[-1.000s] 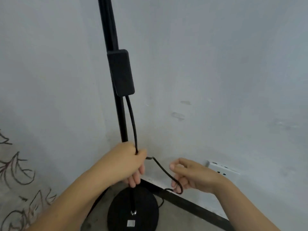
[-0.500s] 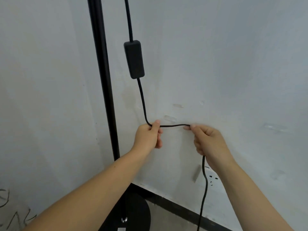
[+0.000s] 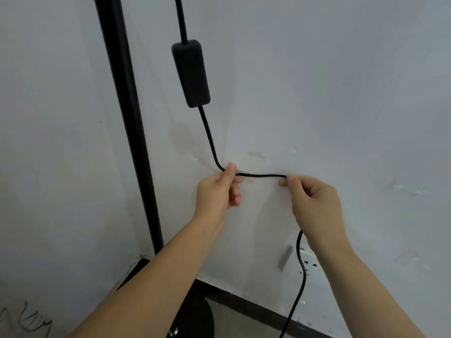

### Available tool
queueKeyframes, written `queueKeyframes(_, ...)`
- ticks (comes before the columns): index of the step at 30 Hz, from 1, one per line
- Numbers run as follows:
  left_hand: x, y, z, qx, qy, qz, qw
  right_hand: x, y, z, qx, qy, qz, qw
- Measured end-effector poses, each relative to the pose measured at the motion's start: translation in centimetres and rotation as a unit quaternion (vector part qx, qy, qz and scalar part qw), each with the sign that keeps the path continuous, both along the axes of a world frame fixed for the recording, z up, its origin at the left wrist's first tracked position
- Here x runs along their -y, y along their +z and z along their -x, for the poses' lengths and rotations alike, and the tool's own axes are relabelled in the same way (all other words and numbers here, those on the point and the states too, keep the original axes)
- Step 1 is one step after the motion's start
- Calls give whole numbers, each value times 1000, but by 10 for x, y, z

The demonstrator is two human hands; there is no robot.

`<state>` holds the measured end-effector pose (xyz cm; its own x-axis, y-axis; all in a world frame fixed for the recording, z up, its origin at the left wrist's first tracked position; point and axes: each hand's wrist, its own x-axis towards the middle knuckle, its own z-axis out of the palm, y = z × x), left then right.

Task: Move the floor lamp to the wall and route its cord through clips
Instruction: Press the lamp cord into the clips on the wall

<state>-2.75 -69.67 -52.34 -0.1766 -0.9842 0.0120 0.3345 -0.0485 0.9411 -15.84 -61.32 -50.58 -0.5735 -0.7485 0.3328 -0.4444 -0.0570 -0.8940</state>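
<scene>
Where pinched, cord (image 3: 258,176) taut between both hands, against wall (image 3: 341,93).

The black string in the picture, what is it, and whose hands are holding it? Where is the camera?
The camera sits on a person's head and looks down, so you see what they see. There is no machine here, only two bare hands.

The black string is the lamp cord. The left hand and the right hand each pinch it, and the piece between them runs level along the white wall. Above the left hand the cord climbs to a black switch box. Below the right hand it hangs down past a white wall socket toward the floor.

The tall black stick on the left is the lamp pole, standing near the corner. Its round lamp base peeks out at the bottom.

A small clear bit shows by the left thumb; I cannot tell whether it is a clip.
</scene>
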Motion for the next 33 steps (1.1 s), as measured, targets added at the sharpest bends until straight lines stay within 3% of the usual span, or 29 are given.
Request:
queueKeyframes(3, 2, 1, -1, 14, -1, 10, 1000, -7, -16, 7, 32, 20, -76, 996)
queueKeyframes(7, -2, -3, -4, 54, 3, 55, 997, -8, -32, 2, 138, 161, -209, 955)
queueKeyframes(10, -18, -13, 0, 110, -12, 103, 989, -15, -32, 8, 150, 217, -271, 926)
queueKeyframes(14, -37, -28, 24, 141, -102, 104, 979, -44, -27, 41, 116, 207, -330, 914)
queueKeyframes(20, -56, -28, 72, 126, -169, 65, 975, -112, 2, 96, 79, 115, -291, 946)
queueKeyframes(26, -67, -18, 93, 92, -155, 44, 983, -138, 50, 119, -98, -36, -167, 980)
queueKeyframes(29, -68, -13, 98, 75, -151, 37, 985, -127, 63, 118, -183, -97, -109, 972)
queueKeyframes(33, -68, -11, 100, 65, -139, 30, 988, -113, 66, 111, -262, -165, -108, 945)
